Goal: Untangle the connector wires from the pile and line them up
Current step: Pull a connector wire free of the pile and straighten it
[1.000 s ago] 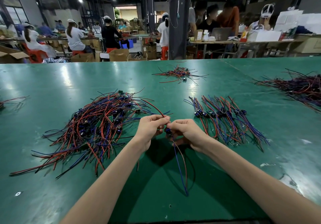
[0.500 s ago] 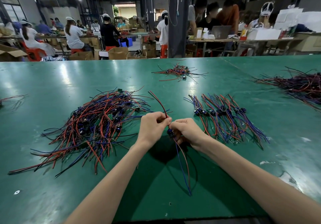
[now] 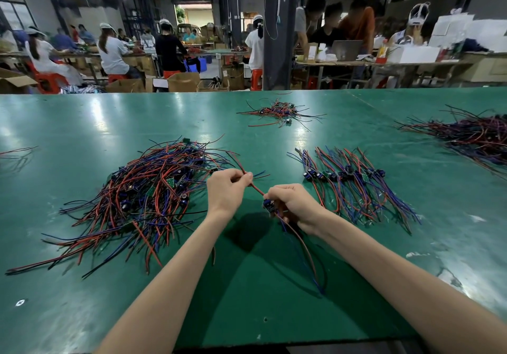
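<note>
A tangled pile of red, blue and black connector wires [image 3: 148, 197] lies on the green table [image 3: 82, 123] at my left. To the right, a row of sorted wires [image 3: 354, 186] lies side by side with their small dark connectors in line. My left hand [image 3: 226, 189] pinches a red wire [image 3: 256, 188] just above the table. My right hand [image 3: 295, 202] grips the same wire set at its dark blue connector [image 3: 269, 205]. Its red and blue leads hang down toward me [image 3: 307, 252].
A small wire heap [image 3: 279, 112] lies farther back at the centre, a large heap [image 3: 474, 136] at the far right, and a few strands [image 3: 16, 153] at the left edge. A dark pillar [image 3: 278, 38], seated workers and other tables stand beyond the table's far edge.
My hands have drawn apart, stretching the red wire taut between them. The left hand moved up and left along the wire; the right hand holds the connector lower.
</note>
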